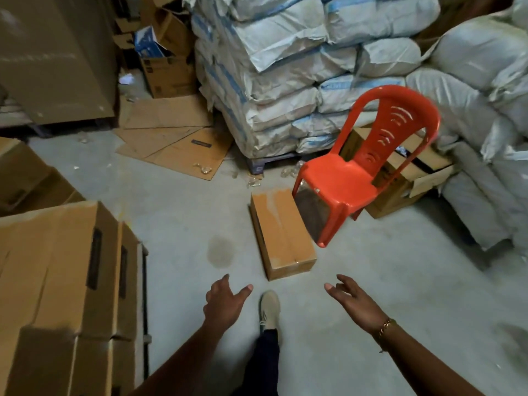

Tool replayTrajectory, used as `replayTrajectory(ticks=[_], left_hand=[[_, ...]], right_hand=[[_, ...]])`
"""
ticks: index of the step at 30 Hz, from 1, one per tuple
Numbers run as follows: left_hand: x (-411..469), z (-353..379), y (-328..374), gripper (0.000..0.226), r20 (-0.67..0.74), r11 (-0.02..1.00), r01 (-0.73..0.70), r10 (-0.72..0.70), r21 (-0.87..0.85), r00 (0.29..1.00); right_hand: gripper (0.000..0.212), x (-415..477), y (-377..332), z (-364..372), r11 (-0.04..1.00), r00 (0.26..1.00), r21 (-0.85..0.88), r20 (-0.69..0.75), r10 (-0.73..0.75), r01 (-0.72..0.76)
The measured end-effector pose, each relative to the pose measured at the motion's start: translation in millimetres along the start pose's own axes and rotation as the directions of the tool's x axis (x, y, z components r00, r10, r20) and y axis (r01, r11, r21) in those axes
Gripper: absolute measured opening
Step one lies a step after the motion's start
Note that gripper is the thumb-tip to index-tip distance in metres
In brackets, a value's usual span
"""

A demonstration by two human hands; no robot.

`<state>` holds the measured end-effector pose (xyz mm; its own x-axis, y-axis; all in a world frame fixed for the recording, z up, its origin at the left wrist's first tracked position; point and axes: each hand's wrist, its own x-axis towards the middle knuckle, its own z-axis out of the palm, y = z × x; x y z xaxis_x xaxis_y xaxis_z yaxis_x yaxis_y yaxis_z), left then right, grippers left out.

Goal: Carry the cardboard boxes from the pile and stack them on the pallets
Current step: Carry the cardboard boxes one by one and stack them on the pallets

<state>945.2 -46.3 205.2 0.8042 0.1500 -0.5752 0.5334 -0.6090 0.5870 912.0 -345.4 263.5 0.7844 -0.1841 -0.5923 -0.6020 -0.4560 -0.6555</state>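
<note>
Both hands are out in front and empty. The left hand (224, 301) has its fingers (245, 290) spread and relaxed, and the right hand (354, 304), with a gold chain bracelet (385, 327) at the wrist, is splayed just as wide, gripping nothing. The target sits straight ahead: a long, sealed brown cardboard box (283, 232) lying flat on the grey concrete floor (400, 310), out in the open middle of it, its near short end pointing at the person's pale shoe (270, 307). It looks like stiff corrugated board with a taped seam down the top, so it should keep its shape when lifted. How heavy it is, nobody can say from here, so I'd treat it as loaded. The tape looks slick and the top has pale scuffed patches, so the lid is no place to grip. Better to take a palm under each long bottom edge, or one hand at each short end, with the fingers hooked beneath. One snag is the red plastic chair (368, 167), whose front leg stands hard against the box's right side — touching or not, I cannot tell — so the right hand has less room there. The tall stack of brown cardboard boxes (57, 281) rises at the floor's left edge, and white woven sacks (285, 67) are piled along the far side.
</note>
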Motion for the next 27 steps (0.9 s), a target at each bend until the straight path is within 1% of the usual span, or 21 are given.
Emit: replayTrajectory(ticks=[4,7,9,13,15,18,21,25,26,27], left_hand=[[95,22,46,0.087,0.037,0.999,0.048,-0.048,-0.013,0.998],[165,38,80,0.085,0.074,0.994,0.106,-0.105,-0.01,0.992],[208,50,103,0.082,0.084,0.994,0.109,-0.111,0.031,0.99],[284,85,135,0.077,0.116,0.99,0.096,-0.108,0.102,0.987],[317,105,143,0.076,0.119,0.99,0.096,-0.109,0.104,0.987],[363,143,140,0.077,0.117,0.991,0.102,-0.112,0.085,0.987],[410,187,118,0.079,0.122,0.991,0.116,-0.123,0.063,0.985],[475,249,70,0.104,0.124,0.987,0.161,-0.161,0.006,0.979],[489,264,58,0.104,0.124,0.984,0.177,-0.173,-0.019,0.977],[502,278,46,0.098,0.125,0.982,0.183,-0.177,-0.039,0.976]], right_hand=[[0.069,106,-18,-25,0.999,0.999,-0.025,0.033,0.04,-0.039],[0.07,186,-28,-38,0.994,0.991,-0.063,0.098,0.095,-0.089],[0.07,238,-32,-46,0.989,0.986,-0.09,0.114,0.124,-0.114],[0.07,331,-30,-57,0.986,0.981,-0.08,0.118,0.154,-0.145],[0.071,373,-21,-55,0.985,0.977,-0.084,0.137,0.163,-0.153],[0.071,435,5,-44,0.982,0.971,-0.098,0.162,0.176,-0.162],[0.073,498,43,-25,0.982,0.969,-0.086,0.168,0.18,-0.168],[0.075,580,105,5,0.982,0.97,-0.077,0.161,0.181,-0.171],[0.076,599,120,13,0.983,0.972,-0.066,0.151,0.18,-0.171],[0.076,618,134,20,0.984,0.974,-0.056,0.142,0.178,-0.172]])
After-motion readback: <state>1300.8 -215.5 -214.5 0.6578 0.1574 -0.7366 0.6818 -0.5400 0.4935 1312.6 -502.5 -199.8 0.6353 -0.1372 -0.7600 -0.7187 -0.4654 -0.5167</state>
